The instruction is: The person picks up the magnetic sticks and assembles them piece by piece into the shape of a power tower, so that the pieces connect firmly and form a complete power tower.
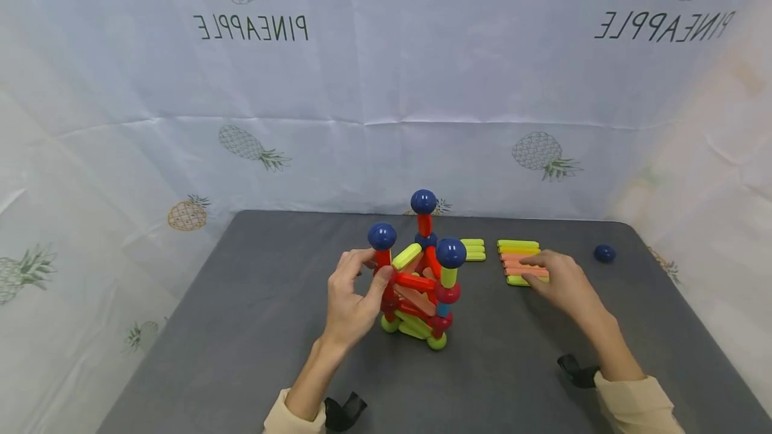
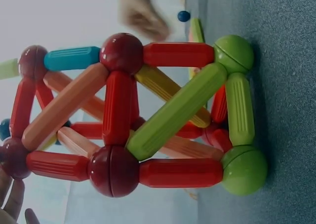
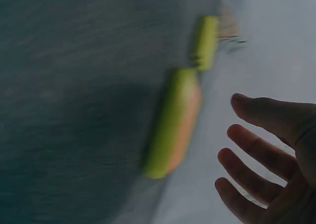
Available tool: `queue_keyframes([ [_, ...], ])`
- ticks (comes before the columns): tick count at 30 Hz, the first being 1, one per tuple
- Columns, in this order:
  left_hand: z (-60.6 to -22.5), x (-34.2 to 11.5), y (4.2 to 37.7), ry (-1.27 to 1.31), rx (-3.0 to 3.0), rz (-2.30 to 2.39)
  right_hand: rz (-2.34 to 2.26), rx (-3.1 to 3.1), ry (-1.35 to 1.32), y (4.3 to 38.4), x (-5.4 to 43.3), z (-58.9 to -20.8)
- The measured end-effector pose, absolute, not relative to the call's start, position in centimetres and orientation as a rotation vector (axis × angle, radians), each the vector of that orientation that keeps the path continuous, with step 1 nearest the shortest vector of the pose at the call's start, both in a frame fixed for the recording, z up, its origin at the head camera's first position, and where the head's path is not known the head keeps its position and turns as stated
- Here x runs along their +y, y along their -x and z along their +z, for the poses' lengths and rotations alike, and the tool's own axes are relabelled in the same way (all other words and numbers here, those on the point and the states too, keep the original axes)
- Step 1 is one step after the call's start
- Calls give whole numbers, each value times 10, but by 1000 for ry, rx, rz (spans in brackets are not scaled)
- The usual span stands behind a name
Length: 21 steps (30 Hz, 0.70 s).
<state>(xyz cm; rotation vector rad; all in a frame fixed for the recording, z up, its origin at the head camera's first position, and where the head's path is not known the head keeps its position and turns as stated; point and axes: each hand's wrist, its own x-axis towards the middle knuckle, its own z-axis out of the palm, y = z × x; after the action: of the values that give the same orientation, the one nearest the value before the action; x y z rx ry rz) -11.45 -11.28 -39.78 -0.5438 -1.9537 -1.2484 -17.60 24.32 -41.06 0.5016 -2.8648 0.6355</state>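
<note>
A tower of magnetic rods and balls stands on the dark table, with green balls at its foot and blue balls on top. My left hand grips its upper left post between thumb and fingers. In the left wrist view, those fingers touch a dark red ball. My right hand is over a row of yellow, green and orange rods. Its fingers are spread and hold nothing in the right wrist view, where the rods look blurred.
A few yellow-green rods lie behind the tower, to its right. A loose blue ball sits near the right edge of the table. White cloth with pineapple prints hangs behind and at both sides.
</note>
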Motion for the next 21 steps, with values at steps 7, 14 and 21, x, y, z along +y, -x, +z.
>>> queue_keyframes([
  [7, -398, -115, 115, 550, -1949, -1249, 469, -3009, -547, 187, 257, -450],
  [14, -398, -116, 117, 567, -1936, -1245, 509, -3006, -533, 186, 256, -455],
  [21, -397, -119, 116, 566, -1943, -1238, 759, -2690, -446, 159, 228, -401],
])
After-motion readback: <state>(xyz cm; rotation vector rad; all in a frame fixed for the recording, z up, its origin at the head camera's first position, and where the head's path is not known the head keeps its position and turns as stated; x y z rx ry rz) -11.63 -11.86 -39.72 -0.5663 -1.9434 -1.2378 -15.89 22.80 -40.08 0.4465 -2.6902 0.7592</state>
